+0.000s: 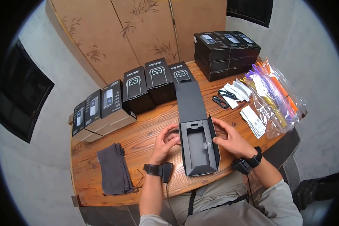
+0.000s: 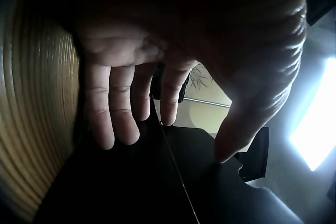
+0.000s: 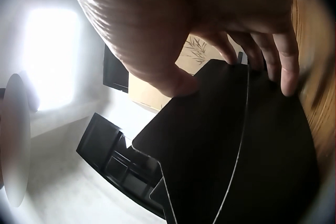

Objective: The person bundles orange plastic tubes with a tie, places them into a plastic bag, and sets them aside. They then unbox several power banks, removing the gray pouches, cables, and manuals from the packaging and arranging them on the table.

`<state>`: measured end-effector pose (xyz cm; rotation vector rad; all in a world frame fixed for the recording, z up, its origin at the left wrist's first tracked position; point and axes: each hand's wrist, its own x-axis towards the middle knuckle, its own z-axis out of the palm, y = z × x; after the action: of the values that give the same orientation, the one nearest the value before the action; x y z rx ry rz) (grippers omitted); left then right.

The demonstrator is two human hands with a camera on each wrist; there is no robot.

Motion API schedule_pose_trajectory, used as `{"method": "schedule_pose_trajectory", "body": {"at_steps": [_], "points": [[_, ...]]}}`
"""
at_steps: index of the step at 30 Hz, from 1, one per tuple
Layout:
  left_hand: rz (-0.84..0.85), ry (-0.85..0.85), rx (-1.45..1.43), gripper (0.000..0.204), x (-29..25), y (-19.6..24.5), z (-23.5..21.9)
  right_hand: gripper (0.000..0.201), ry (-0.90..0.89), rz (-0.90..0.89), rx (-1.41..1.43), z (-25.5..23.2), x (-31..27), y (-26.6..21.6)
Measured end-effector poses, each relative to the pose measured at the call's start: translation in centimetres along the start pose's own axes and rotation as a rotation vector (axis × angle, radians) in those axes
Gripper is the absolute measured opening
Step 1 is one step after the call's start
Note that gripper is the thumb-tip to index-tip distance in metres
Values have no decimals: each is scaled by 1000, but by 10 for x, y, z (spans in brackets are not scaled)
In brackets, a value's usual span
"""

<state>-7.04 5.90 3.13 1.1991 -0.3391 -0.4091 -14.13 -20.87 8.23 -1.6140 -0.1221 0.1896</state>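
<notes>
An open black box (image 1: 185, 162) stands on the table in front of me, its long lid (image 1: 192, 101) folded back and away. Inside is a dark insert with a rectangular recess (image 1: 197, 147) and a small white-printed label on its right side. My left hand (image 1: 165, 143) is at the box's left side; in the left wrist view its long fingers (image 2: 123, 113) are fairly straight against the black card. On the other side my right hand (image 1: 231, 140) touches the raised right flap (image 1: 213, 139), thumb (image 3: 181, 83) on the card and fingers reaching along the side.
Black boxes (image 1: 135, 84) line the table's back left, and more are stacked (image 1: 226, 52) at the back right. A dark drawstring pouch (image 1: 113, 169) lies left. To the right are black cables (image 1: 219, 101), white packets (image 1: 253, 121) and plastic-wrapped coloured sticks (image 1: 275, 94).
</notes>
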Motion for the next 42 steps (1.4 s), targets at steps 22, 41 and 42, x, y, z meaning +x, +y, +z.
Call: {"method": "schedule_pose_trajectory", "body": {"at_steps": [22, 41, 42], "points": [[-5, -45, 30, 72, 2, 1, 0, 64, -61, -36, -246, 7, -36, -35], [-45, -54, 58, 100, 1, 4, 6, 72, -84, -142, -407, 13, -21, -6], [-48, -50, 63, 102, 1, 5, 7, 75, -65, -131, -385, 13, -20, -4]]}}
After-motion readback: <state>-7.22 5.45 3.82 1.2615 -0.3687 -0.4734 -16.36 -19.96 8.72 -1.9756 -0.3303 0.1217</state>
